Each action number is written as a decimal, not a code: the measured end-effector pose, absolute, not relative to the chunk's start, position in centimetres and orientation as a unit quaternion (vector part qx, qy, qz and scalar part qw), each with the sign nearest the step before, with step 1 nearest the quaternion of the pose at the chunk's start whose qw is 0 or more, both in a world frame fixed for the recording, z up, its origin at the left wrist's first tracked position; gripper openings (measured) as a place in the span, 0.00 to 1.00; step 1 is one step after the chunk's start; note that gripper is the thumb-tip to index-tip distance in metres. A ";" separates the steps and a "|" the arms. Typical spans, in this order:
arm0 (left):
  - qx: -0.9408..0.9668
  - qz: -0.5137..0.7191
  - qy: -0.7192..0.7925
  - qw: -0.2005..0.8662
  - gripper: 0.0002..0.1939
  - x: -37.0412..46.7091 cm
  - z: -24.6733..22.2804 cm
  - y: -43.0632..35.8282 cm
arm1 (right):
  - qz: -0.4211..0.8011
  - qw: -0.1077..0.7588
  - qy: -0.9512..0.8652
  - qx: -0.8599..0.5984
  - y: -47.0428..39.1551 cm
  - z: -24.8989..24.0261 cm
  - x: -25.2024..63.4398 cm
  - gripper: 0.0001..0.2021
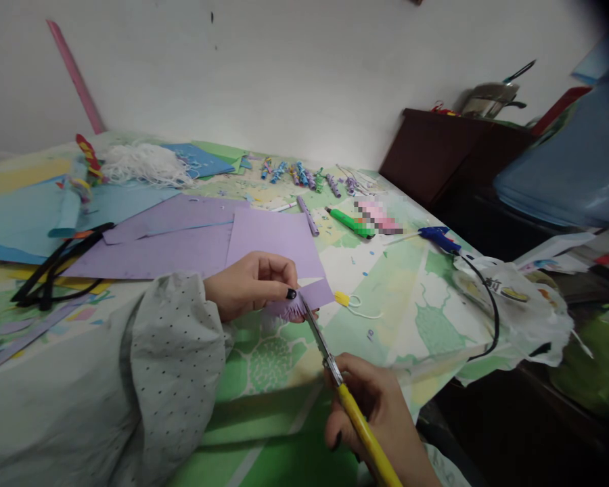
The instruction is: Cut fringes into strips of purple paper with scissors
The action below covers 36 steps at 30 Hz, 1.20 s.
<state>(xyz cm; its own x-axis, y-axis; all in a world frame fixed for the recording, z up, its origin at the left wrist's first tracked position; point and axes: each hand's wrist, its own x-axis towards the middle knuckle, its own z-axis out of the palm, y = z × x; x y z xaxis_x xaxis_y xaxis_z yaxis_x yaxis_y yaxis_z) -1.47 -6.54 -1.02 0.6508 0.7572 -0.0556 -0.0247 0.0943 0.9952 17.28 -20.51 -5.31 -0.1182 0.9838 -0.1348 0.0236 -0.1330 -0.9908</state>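
My left hand (254,285) pinches a small strip of purple paper (319,293) between thumb and fingers. Fine fringe cuts line the strip's near edge, below the fingertips. In my right hand (373,406) is a pair of scissors (327,355) with yellow handles, its blades pointing up and left. The blade tips meet the strip's lower edge beside the fringed part. Just beyond my left hand lies a larger sheet of purple paper (279,233).
A green utility knife (350,223) and a rolled purple tube (308,216) lie beyond the hands. At right sits a blue glue gun (439,238), its cord hanging past a plastic bag (517,304). White string (145,164) is heaped at back left. Black cord (55,274) lies left.
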 end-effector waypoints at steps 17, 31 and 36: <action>0.592 0.292 0.294 0.691 0.06 -1.5 -1.2 -6.6 | 0.568 0.431 -0.498 -0.493 -20.8 -5.9 17.5 0.25; 0.598 0.285 0.298 0.687 0.06 -1.5 -0.9 -6.6 | 0.596 0.438 -0.492 -0.459 -20.9 -5.9 17.8 0.29; 0.609 0.271 0.303 0.681 0.05 -1.6 -1.0 -6.6 | 0.591 0.433 -0.490 -0.472 -21.0 -5.7 17.6 0.26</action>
